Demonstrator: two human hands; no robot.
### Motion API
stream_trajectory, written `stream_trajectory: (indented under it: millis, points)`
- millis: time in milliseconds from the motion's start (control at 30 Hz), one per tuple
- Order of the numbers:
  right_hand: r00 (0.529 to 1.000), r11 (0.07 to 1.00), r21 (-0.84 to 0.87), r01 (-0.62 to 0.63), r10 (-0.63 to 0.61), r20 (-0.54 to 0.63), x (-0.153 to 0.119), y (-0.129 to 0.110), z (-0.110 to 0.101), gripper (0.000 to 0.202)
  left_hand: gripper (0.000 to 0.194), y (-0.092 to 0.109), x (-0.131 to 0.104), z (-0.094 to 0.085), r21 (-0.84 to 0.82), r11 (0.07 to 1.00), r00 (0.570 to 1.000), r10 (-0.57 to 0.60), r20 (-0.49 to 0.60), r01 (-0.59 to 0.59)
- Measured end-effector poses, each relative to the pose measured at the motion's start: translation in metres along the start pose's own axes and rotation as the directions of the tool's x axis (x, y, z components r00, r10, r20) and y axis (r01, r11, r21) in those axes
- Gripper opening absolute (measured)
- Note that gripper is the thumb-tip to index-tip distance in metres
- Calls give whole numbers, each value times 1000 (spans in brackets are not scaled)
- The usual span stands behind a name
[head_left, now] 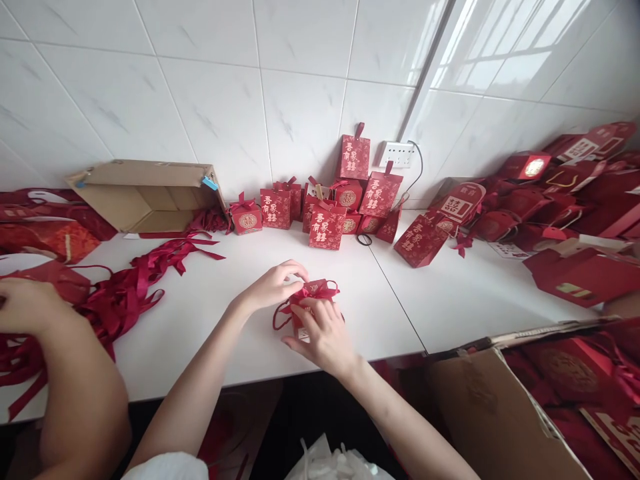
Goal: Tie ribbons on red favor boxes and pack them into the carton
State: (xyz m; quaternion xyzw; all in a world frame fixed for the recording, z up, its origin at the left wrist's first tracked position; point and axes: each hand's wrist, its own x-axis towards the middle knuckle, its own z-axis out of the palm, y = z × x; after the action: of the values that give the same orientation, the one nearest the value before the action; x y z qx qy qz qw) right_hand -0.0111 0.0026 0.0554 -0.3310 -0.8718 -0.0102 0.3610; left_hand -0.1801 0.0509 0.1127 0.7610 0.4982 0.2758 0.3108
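Observation:
A small red gift box (pixel 301 321) with a red ribbon bow (pixel 327 291) on top lies near the front edge of the white table (pixel 210 333). A dark red cord loop sticks out on its left. My left hand (pixel 274 285) reaches to the box's upper left side, its fingers bent, fingertips at the ribbon. My right hand (pixel 325 333) lies over the front and right of the box, fingers on its surface and thumb at the lower left. Both hands partly cover the box.
Red boxes (pixel 326 227) stand along the tiled wall. At left lie a ribbon pile (pixel 130 287), an open cardboard box (pixel 160 200) and another person's arm (pixel 75 367). Red packages (pixel 520 200) and a large carton (pixel 490 413) occupy the right.

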Motion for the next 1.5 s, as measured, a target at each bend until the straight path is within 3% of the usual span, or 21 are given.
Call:
stream_trajectory:
  millis: [100, 167, 233, 367, 467, 533, 600, 633, 700, 733, 800, 867, 967, 1067, 1167, 1233, 1267, 1333, 1400, 1500]
  points:
    - [998, 987, -155, -38, 29, -62, 4, -8, 19, 19, 19, 3, 4, 5, 39, 999, 994, -23, 108, 19]
    - [992, 983, -159, -88, 71, -104, 5, -10, 27, 8, 20, 2, 4, 11, 62, 997, 991, -42, 127, 35]
    - [987, 987, -119, -111, 95, -132, 4, -12, 29, 13, 18, 0, 5, 15, 69, 997, 992, -42, 117, 34]
    - [983, 991, 101, -83, 98, -154, 2, -13, 17, 15, 14, -2, 4, 19, 83, 996, 993, -27, 111, 18]
    - [968, 937, 335, -100, 169, -184, 0, 3, 1, 11, 21, 2, -8, 18, 145, 989, 999, -29, -40, 34]
    - [916, 884, 397, -247, 347, -203, -2, 24, -10, 9, 32, 6, -23, 17, 195, 961, 962, -147, -229, 193]
    - [834, 760, 467, -452, 546, -81, -3, 48, -18, 17, 40, 8, -38, 17, 173, 898, 891, -344, -295, 404]
    - [790, 661, 511, -549, 610, 60, -3, 59, -20, 22, 42, 8, -44, 18, 145, 871, 868, -427, -254, 470]
    - [700, 432, 583, -688, 606, 377, -1, 73, -21, 26, 41, 6, -51, 22, 73, 870, 871, -480, -105, 488]
    - [659, 309, 618, -723, 575, 485, 0, 76, -19, 28, 41, 5, -52, 25, 23, 887, 887, -460, -45, 461]
    - [609, 98, 680, -727, 549, 572, 2, 77, -12, 32, 41, 1, -50, 29, -95, 913, 918, -397, 7, 396]
    - [586, -16, 731, -682, 585, 560, 2, 77, -6, 35, 39, -4, -49, 31, -208, 917, 938, -347, 11, 341]
    - [552, -60, 792, -608, 685, 475, -4, 89, -5, 33, 36, -20, -57, 23, -316, 893, 936, -350, -35, 322]
    - [462, -75, 874, -480, 825, 325, -13, 114, -22, 27, 31, -41, -76, 2, -485, 805, 859, -477, -186, 341]
    - [401, -80, 934, -348, 888, 225, -13, 132, -49, 23, 25, -51, -88, -24, -713, 676, 764, -556, -327, 186]
    - [414, -87, 959, -271, 888, 198, -1, 132, -65, 22, 19, -43, -83, -37, -785, 618, 750, -534, -390, 32]
    - [437, -91, 967, -240, 879, 191, 8, 129, -70, 23, 19, -34, -76, -41, -802, 596, 764, -501, -407, -37]
    - [500, -95, 977, -192, 847, 180, 32, 116, -77, 28, 23, -10, -53, -44, -827, 544, 833, -385, -398, -144]
    - [593, -83, 985, -149, 790, 156, 59, 99, -78, 31, 26, 16, -26, -41, -838, 507, 903, -236, -358, -200]
    - [757, -43, 991, -129, 641, 126, 93, 73, -73, 32, 27, 49, 8, -33, -828, 515, 954, -60, -294, -223]
